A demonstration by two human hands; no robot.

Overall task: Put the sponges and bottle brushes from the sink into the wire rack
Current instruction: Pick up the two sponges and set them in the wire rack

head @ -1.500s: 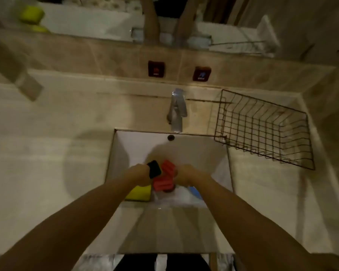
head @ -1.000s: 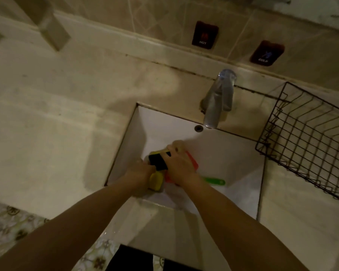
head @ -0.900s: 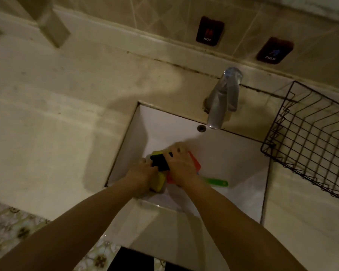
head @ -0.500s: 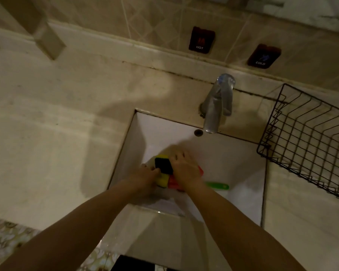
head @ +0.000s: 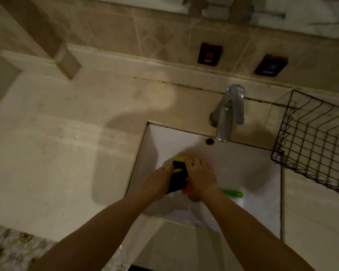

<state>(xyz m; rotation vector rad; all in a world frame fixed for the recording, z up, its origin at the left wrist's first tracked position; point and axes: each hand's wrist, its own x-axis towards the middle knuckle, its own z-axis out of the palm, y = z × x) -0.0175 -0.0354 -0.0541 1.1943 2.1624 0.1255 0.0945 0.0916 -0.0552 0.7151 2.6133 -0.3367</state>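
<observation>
Both hands are seen down in the sink (head: 252,159), pressed together from either side on a bunch of sponges (head: 178,178): a black-faced one w/ yellow showing at its top edge and a red/orange bit peeking out low by the right hand (head: 201,178). The left hand (head: 159,182) is cupped against the left face of the stack, fingers curled onto it; the right hand's fingers are hooked over the top and right side. So the sponges are held sandwiched btwn the two palms, low in the basin, left of centre. A green brush handle (head: 232,193) is seen lying on the sink floor just right of the right wrist, not held; its head is hidden, so the type can't be confirmed. The wire rack (head: 311,145) is seen on the surface (head: 67,163) to the right of the sink, well apart from the hands, apparently w/ nothing in it. For the step to be done well, even squeeze should prob. be kept on both sides so the middle sponge isn't let slip out, the bundle should be lifted straight up clear of the sink rim and the tap (head: 227,114), then carried right and lowered over the rack's near edge before the palms are parted. Wet sponges may drip or slide; a firm grip is advised. The brush is judged left for a 2nd trip.
</observation>
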